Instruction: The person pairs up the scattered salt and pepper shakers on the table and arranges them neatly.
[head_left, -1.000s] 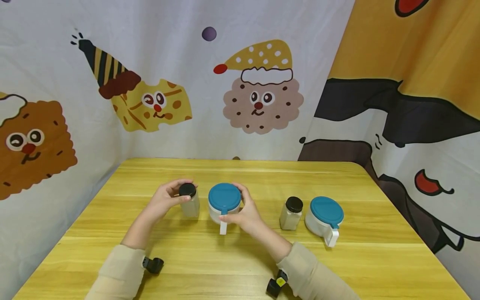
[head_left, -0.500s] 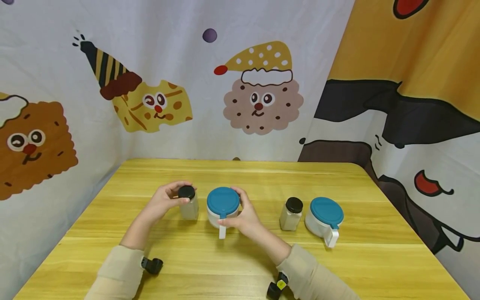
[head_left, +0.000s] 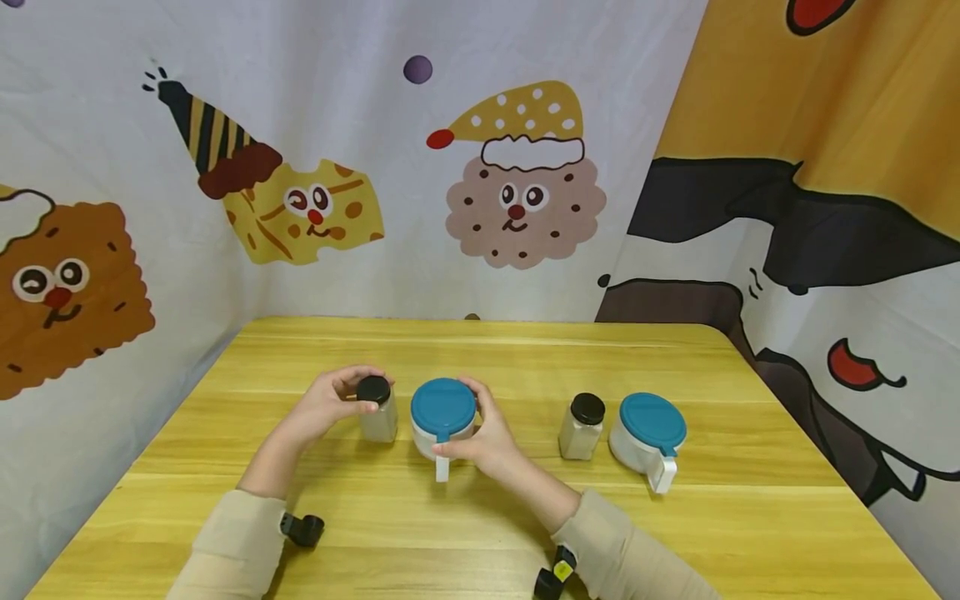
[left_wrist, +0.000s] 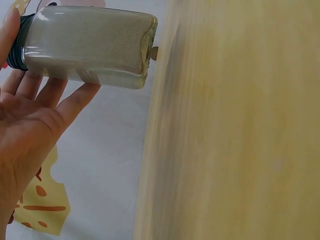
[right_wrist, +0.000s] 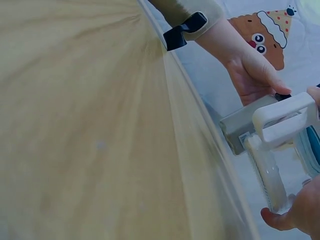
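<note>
My left hand (head_left: 322, 408) holds a clear square-sided seasoning jar (head_left: 380, 422) by its black lid, thumb in front and fingers behind. In the left wrist view the jar (left_wrist: 90, 45) looks full of something pale, with fingertips along its side. Just to the right, my right hand (head_left: 491, 435) grips a white seasoning pot (head_left: 427, 439) with a blue lid, its thumb beside the white handle. The right wrist view shows the pot's handle (right_wrist: 285, 117) in front of the jar. Whether either base touches the table cannot be told.
Further right on the wooden table (head_left: 360, 550) stand a second black-lidded jar (head_left: 581, 429) and a second blue-lidded pot (head_left: 651, 433), side by side. A printed curtain (head_left: 322, 292) hangs behind the table's far edge. Each wrist wears a small black camera.
Both hands have brought the jar and the pot slightly nearer to me, the pot also a little to the left. The second pair has not moved.
</note>
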